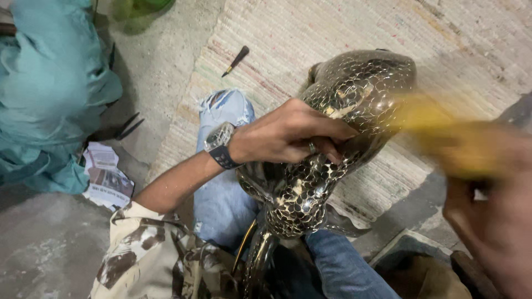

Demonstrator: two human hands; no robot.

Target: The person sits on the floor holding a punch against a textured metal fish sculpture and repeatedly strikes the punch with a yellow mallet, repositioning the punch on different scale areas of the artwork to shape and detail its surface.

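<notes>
Head view: left hand grips shiny metal figure; right hand blurred.

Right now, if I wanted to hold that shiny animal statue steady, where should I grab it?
Probably at the narrow middle of the shiny scaled statue, coming from above, just where the left hand wraps it now. The statue lies tilted across the jeans-clad lap, and its bulging top looks too wide and slick. The right hand is blurred.

We take the metal animal figure as our landmark: it lies across the lap, over the woven mat. Our left hand rests on its middle; our right hand is to its right. A small tool lies on the mat beyond it, folded newspaper on the floor to its left.
</notes>
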